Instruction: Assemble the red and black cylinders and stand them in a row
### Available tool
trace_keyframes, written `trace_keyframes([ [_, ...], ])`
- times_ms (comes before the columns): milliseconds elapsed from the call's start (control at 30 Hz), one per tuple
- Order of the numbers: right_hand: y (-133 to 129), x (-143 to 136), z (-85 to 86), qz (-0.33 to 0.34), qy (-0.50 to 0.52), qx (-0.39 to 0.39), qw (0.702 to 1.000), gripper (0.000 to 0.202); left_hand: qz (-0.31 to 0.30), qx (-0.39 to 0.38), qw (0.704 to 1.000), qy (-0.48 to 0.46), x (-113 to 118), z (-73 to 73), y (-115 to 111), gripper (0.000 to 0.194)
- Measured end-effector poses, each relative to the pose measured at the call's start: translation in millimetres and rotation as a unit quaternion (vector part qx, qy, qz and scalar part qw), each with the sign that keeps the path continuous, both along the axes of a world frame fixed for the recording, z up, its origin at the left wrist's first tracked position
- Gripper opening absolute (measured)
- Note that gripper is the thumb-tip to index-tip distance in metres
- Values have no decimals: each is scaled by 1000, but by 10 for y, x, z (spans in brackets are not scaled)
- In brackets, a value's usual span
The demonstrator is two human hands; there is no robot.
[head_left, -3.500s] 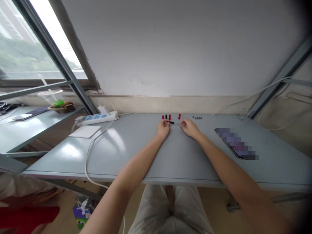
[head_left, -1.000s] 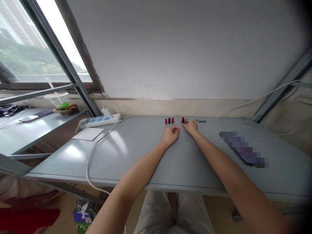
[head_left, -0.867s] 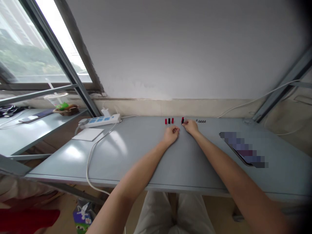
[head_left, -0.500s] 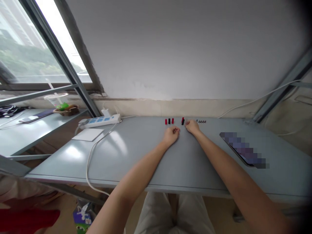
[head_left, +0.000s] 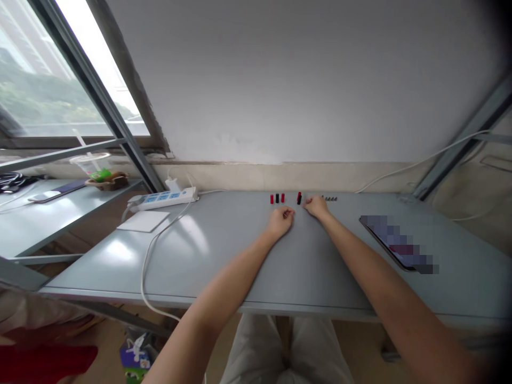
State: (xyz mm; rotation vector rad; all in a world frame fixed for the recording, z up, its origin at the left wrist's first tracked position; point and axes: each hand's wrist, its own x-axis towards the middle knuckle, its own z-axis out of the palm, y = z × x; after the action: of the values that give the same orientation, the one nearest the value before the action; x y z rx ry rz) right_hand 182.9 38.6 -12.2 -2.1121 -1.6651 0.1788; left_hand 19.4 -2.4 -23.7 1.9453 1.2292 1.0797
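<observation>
My left hand [head_left: 281, 221] rests on the grey desk [head_left: 240, 256], fingers curled and thumb against them; what they hold, if anything, is too small to make out. My right hand [head_left: 317, 207] is closed in a pinch at the desk's surface, its fingertips hiding any small thing between them. Just left of these fingertips stand a black cylinder [head_left: 298, 201] and a red cylinder [head_left: 300, 194], close together. Beyond my left hand, a red cylinder [head_left: 271, 199], a black one [head_left: 277, 198] and another red one [head_left: 282, 198] stand in a row. Several tiny dark pieces [head_left: 331, 199] lie right of my right hand.
A phone [head_left: 390, 242] with a blurred screen lies at the right. At the left are a white power strip [head_left: 166, 198], a flat white box [head_left: 143, 221] and a white cable [head_left: 150, 250] running over the front edge. A wall [head_left: 248, 176] closes off the back.
The view has shifted very slightly. Both hands keep their places by the cylinders, with only a small shift of the right fingers; the cylinders stand as before.
</observation>
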Motion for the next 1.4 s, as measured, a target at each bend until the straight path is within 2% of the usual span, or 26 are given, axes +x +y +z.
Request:
trace_keyframes([
  [100,-167,48,79,11,-40,-5,999,20,-7,-6,1000,-8,0,-10,10,19],
  [167,-353,125,127,17,-77,22,997,31,-11,-7,1000,-13,2,-15,15,19],
  [233,-578,232,161,-7,-112,43,993,42,-11,-4,1000,-14,4,-17,16,19],
  [333,-902,421,173,-47,-145,31,988,56,-7,-1,1000,-9,2,-13,15,18],
  [467,-1130,658,115,-87,-132,-8,987,62,-9,-2,1000,2,-10,8,5,18],
  [600,-1136,801,89,-99,-106,-11,989,63,-9,0,1000,6,-20,27,-7,19],
  [700,-1103,777,169,-107,-112,11,988,59,-7,2,1000,5,-19,22,-9,20],
  [767,-1077,667,259,-90,-134,25,987,51,-10,4,1000,8,-18,11,-7,20],
  [867,-998,374,392,-13,-99,26,995,29,-8,24,999,42,-24,17,-22,20],
  [1000,-809,-43,463,69,-64,67,993,24,23,85,987,137,-44,102,-95,28],
  [1100,-692,-199,382,100,-22,109,989,24,55,87,974,204,-35,172,-121,45],
  [1233,-651,-185,166,111,3,116,987,24,66,43,964,253,29,177,-6,68],
  [1400,-652,-106,22,110,36,125,985,23,83,26,956,279,134,158,200,76],
])
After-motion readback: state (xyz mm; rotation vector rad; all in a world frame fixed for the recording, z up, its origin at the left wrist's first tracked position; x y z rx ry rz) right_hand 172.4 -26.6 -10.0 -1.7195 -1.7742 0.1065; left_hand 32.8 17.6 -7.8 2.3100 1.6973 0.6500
